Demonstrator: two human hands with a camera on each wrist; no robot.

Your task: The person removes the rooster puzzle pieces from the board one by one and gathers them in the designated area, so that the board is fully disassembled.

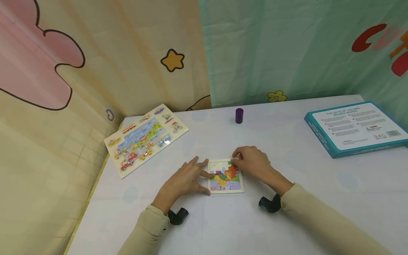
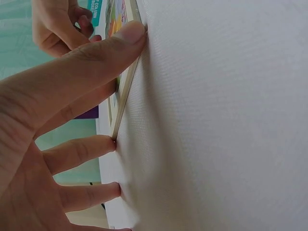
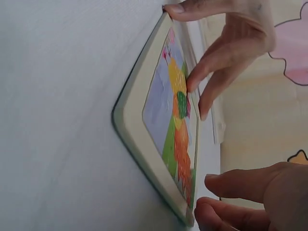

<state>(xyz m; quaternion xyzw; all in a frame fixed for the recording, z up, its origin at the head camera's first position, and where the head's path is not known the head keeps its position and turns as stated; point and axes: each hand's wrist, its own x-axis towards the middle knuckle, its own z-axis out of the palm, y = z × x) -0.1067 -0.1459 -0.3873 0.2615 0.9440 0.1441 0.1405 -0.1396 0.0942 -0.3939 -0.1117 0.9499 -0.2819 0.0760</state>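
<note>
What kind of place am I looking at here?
Probably a children's play area, perhaps staged: a cartoon-printed fabric backdrop hangs behind a white-covered table holding a small jigsaw and a vehicle picture board.

Behind a table (image 1: 318, 177) with white cover (image 1: 229, 219), there hangs a wrinkled fabric backdrop (image 1: 127, 63), whose cream part carries a pink shape (image 1: 32, 53) and an orange star (image 1: 173, 61), while its green part carries a yellow flower (image 1: 277, 96) and colourful letters (image 1: 368, 38), under soft light.
</note>
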